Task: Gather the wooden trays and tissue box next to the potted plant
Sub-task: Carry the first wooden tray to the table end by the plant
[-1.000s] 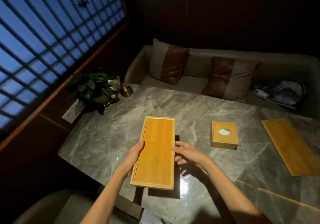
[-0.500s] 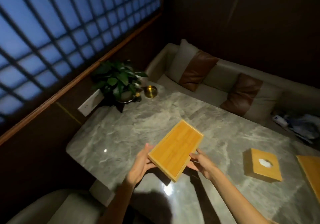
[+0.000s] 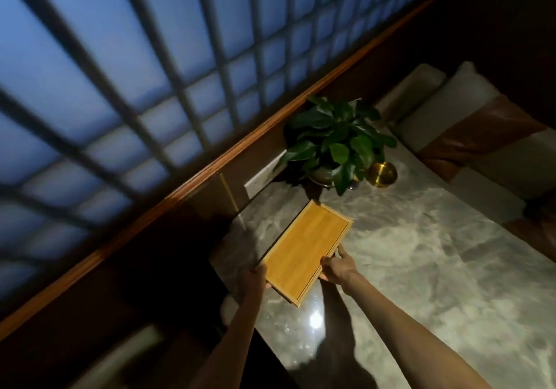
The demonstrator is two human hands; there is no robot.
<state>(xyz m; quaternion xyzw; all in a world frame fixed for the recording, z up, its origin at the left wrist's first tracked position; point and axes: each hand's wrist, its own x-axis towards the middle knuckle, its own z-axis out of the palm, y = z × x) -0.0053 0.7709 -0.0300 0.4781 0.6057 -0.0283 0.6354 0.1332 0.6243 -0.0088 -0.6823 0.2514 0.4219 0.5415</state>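
Note:
A long wooden tray (image 3: pixel 307 250) hangs tilted just above the grey marble table (image 3: pixel 421 268), its far end close to the potted plant (image 3: pixel 337 142). My left hand (image 3: pixel 255 280) grips the tray's near left edge. My right hand (image 3: pixel 337 268) holds its right edge, fingers underneath. The plant stands at the table's far corner by the wall. The second tray and the tissue box are out of view.
A small brass bowl (image 3: pixel 381 173) sits right beside the plant. A white wall socket plate (image 3: pixel 261 175) is left of the plant. A sofa with cushions (image 3: pixel 469 136) runs along the table's far side. A latticed window (image 3: pixel 150 66) fills the left.
Both hands carried the tray up off the table and left toward the plant. The view swung left, so the tissue box and second tray dropped out of sight.

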